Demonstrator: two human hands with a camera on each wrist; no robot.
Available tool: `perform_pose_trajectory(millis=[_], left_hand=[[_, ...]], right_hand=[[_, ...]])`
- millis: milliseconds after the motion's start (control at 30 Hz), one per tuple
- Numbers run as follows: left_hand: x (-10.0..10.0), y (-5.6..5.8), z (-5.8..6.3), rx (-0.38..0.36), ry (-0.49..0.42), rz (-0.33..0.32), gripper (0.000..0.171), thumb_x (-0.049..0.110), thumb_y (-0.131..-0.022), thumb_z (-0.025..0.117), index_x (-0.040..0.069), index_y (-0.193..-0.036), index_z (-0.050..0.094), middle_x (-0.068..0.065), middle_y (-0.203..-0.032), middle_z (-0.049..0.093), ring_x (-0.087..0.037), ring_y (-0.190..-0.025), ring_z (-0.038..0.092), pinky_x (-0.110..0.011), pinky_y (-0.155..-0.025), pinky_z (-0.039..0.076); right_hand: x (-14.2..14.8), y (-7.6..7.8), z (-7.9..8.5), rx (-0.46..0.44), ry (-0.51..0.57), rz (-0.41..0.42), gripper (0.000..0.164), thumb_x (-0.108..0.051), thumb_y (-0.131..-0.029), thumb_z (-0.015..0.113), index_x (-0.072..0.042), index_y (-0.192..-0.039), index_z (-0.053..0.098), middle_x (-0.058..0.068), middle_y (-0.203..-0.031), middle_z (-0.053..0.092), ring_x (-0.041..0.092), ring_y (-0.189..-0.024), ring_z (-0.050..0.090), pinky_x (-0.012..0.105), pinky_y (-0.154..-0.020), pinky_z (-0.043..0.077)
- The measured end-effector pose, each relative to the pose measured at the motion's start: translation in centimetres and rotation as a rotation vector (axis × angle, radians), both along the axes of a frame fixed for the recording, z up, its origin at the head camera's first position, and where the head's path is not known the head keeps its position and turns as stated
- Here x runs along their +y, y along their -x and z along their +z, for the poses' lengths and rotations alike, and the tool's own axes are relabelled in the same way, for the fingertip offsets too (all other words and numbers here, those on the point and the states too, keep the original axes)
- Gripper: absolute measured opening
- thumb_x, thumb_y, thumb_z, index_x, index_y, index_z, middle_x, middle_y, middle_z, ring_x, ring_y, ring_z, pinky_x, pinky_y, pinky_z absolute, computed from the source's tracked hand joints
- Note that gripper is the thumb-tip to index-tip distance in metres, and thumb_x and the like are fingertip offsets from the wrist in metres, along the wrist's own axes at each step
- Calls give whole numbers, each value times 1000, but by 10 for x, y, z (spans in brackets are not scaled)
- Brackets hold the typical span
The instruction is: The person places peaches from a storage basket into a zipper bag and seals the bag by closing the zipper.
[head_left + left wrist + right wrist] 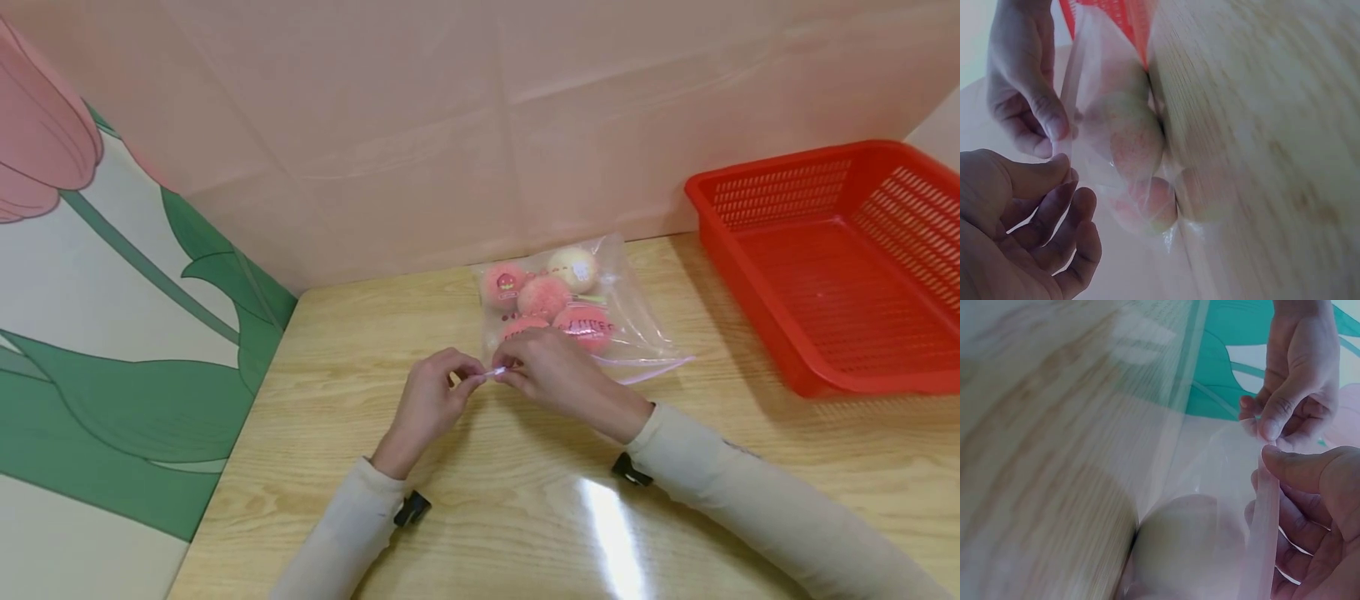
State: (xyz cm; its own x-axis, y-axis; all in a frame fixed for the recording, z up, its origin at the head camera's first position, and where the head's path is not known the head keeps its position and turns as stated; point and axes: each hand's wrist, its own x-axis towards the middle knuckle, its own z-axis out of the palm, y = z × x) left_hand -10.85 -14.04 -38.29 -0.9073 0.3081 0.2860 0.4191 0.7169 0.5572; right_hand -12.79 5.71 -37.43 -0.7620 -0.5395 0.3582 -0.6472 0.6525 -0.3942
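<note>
A clear zip bag (pixel 633 312) with printed lettering lies on the table, its purple-edged mouth toward me. Inside are several fuzzy round peaches, pink ones (pixel 543 297) and a pale cream one (pixel 573 268). My left hand (pixel 435 392) pinches the left corner of the bag's zip edge between thumb and index finger. Right beside it, my right hand (pixel 558 371) pinches the same edge with thumb and fingertips. In the left wrist view, the zip edge (pixel 1067 94) stands raised off the table. In the right wrist view, the edge strip (pixel 1266 525) runs past the right thumb.
A red plastic basket (pixel 825 275) with slotted walls stands on the right of the wooden table (pixel 352 333). Behind the table rises a pink-covered wall (pixel 390 125). A tulip-painted panel (pixel 135 350) borders the left side.
</note>
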Motion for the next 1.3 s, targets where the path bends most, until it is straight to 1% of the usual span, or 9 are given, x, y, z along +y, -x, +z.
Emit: perform_pose_trajectory(millis=[167,467,800,933,1100,1233,1300], left_hand=[[0,0,0,-1,-11,4,3,10,-87,76,12,-89,76,0,-84,71,-9,-75,63,-20,-64,51],[-2,2,-3,-58,-62,24,4,14,-86,78,15,-86,74,3,-84,71,-7,-76,62,-22,-66,52],[-2,2,-4,-14,-87,20,4,16,-84,79,16,-83,75,4,-81,72,-7,-73,62,-22,-66,53],[-2,2,-3,-15,-92,15,5,17,-85,79,15,-83,75,4,-82,72,-7,-73,62,-23,-66,52],[-3,2,-3,-27,-102,25,4,15,-84,80,15,-82,76,3,-81,73,-7,-73,62,-24,-66,51],[-2,3,-4,-40,-120,25,5,14,-83,80,14,-82,75,3,-81,73,-9,-75,64,-28,-69,55],[-2,3,-3,-52,-140,24,4,14,-84,79,12,-82,75,2,-82,73,-11,-78,66,-34,-71,59]], right_hand=[[1,0,-1,-3,5,0,6,-18,-84,81,-19,-87,76,-8,-84,74,9,-79,68,30,-72,60],[0,-1,0,-10,7,-6,6,-18,-84,81,-19,-86,76,-9,-83,74,7,-76,67,27,-69,59],[3,-2,-1,-7,14,-8,7,-19,-84,81,-20,-86,75,-10,-83,73,9,-78,68,29,-70,59],[3,-3,-1,-5,11,-4,6,-19,-84,81,-20,-86,75,-9,-83,73,9,-79,68,30,-70,59],[4,-3,-2,-8,2,-13,6,-19,-84,80,-20,-85,74,-9,-83,73,10,-79,68,30,-69,59],[4,-4,-2,-8,8,-20,7,-20,-84,81,-21,-85,74,-9,-83,73,10,-79,68,31,-69,59],[5,-4,-2,-4,14,-20,7,-20,-84,81,-20,-85,74,-9,-82,73,10,-79,68,31,-69,59]])
